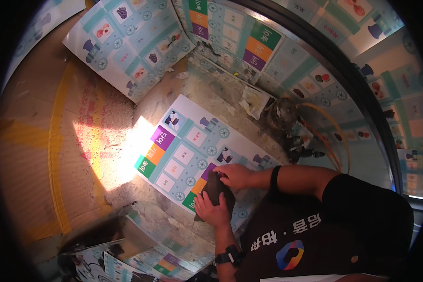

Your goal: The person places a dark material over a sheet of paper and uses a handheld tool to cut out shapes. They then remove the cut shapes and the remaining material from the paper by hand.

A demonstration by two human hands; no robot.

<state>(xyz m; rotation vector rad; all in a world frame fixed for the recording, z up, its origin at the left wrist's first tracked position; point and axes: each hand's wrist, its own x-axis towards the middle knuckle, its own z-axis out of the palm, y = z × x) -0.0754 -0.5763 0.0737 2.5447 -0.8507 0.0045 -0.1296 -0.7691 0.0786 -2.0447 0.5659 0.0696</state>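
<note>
A large printed sheet [192, 150], pale blue with wheels, small pictures and coloured blocks, lies flat on a worn, scuffed surface. Over its near part rests a dark grey, soft-looking piece [219, 191], perhaps cloth; its exact kind is unclear. My left hand [213, 210] presses on this piece with fingers spread, close to a green block on the sheet. At the far end of the dark piece, beside a purple block, my right hand [235, 176] has thumb and fingers closed on its edge.
Cardboard with yellow tape [56, 164] covers the left side, partly sunlit. Similar printed panels [131, 42] stand at the back. A dark curved bar [343, 61] runs along the right, near a dirty metal fitting [282, 113] and an orange hose [336, 129]. More printed sheets [174, 261] lie below.
</note>
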